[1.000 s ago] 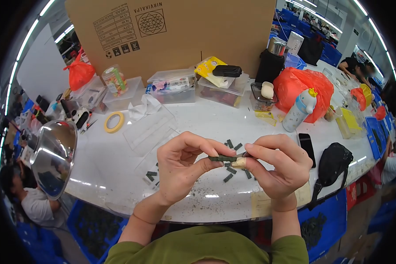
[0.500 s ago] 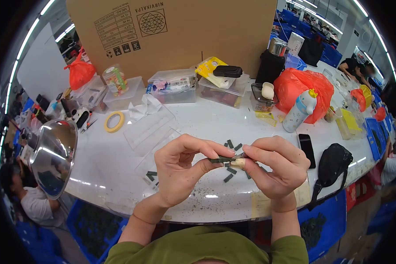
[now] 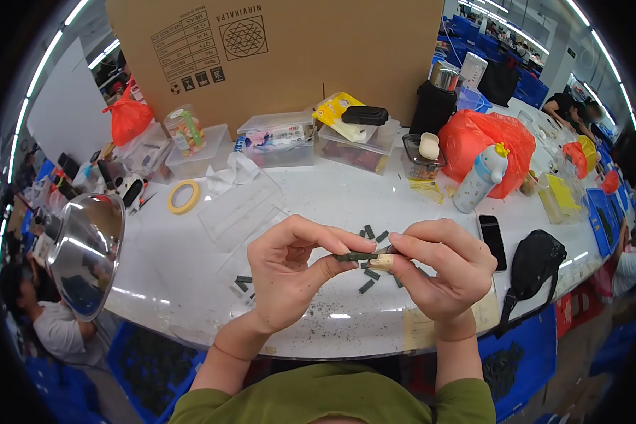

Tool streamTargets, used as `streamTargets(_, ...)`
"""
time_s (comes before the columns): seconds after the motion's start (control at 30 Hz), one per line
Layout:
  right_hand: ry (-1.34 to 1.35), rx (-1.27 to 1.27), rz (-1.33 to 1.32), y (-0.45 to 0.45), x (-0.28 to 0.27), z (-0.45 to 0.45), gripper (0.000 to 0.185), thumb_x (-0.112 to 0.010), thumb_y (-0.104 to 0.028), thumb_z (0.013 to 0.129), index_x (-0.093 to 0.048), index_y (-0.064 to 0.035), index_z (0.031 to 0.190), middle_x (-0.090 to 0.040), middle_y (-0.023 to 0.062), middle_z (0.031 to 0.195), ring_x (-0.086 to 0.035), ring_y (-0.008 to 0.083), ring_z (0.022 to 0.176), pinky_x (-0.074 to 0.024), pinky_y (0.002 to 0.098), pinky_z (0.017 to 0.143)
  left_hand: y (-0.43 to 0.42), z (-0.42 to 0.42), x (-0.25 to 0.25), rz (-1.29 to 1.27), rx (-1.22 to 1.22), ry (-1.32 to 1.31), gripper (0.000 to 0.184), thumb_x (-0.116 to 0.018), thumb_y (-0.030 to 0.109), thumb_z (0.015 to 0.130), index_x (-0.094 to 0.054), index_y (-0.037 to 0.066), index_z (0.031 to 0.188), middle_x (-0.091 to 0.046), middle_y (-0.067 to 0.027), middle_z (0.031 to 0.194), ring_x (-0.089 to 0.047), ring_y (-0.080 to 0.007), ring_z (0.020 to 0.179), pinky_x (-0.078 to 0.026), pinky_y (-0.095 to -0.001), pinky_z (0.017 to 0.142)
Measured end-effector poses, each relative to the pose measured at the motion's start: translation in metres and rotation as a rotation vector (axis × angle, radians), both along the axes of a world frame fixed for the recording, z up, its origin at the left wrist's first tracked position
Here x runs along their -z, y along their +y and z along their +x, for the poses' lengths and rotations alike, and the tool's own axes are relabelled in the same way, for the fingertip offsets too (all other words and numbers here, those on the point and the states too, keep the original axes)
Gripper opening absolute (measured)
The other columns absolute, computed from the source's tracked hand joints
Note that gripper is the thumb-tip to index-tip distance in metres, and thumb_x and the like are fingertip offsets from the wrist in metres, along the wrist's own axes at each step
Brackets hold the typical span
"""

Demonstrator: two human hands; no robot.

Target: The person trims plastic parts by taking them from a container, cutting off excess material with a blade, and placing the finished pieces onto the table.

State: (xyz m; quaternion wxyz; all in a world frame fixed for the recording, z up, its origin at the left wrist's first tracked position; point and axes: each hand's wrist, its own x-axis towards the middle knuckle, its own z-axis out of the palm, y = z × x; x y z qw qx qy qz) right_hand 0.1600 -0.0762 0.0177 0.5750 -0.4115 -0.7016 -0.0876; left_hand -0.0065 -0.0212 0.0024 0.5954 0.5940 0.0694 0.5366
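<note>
Left hand [image 3: 286, 275] pinching dark green strip [image 3: 355, 257] between thumb and fingers, above bench [image 3: 339, 191]. Right hand [image 3: 449, 268] closed on thin tool [image 3: 386, 249] at strip's right end, its thumb tip in pale wrap [image 3: 381, 263]. Similar short green pieces [image 3: 367, 285] scattered on bench near hands; phone [image 3: 492, 240] lying farther right.

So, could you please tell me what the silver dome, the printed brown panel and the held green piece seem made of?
Silver dome: probably polished metal, given mirror-like reflections; perhaps plated plastic.
Printed brown panel: likely cardboard, matt, with black carton-style print.
Held green piece: dark, dull-looking; too small to tell its material.
</note>
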Motion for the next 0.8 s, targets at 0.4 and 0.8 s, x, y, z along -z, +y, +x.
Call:
streamTargets(0.4, 0.048, -0.005, -0.053, -0.0015, -0.0012, -0.0012, 0.02, -0.073, 0.002, 0.054, -0.07, -0.0021, 0.074, -0.063, 0.0066, 0.069, -0.05, 0.0115, 0.053, -0.0384, 0.0207, 0.045, 0.0007, 0.0008, 0.0019, 0.037, -0.009, -0.006, 0.023, -0.066, -0.011, 0.073, -0.053, 0.004, 0.085, -0.067, -0.0172, 0.09, -0.066, -0.0227, 0.085, -0.053, -0.0296, 0.079)
streamTargets(0.8, 0.099, -0.125, -0.147, -0.0011, -0.0025, 0.0005, 0.019, -0.074, 0.001, 0.054, -0.069, -0.0025, 0.072, -0.062, 0.0058, 0.068, -0.049, 0.0107, 0.052, -0.0374, 0.0207, 0.045, 0.0015, -0.0003, 0.0013, 0.015, 0.027, 0.002, 0.025, -0.065, -0.012, 0.072, -0.052, 0.005, 0.085, -0.067, -0.0175, 0.09, -0.066, -0.0233, 0.086, -0.053, -0.0291, 0.077)
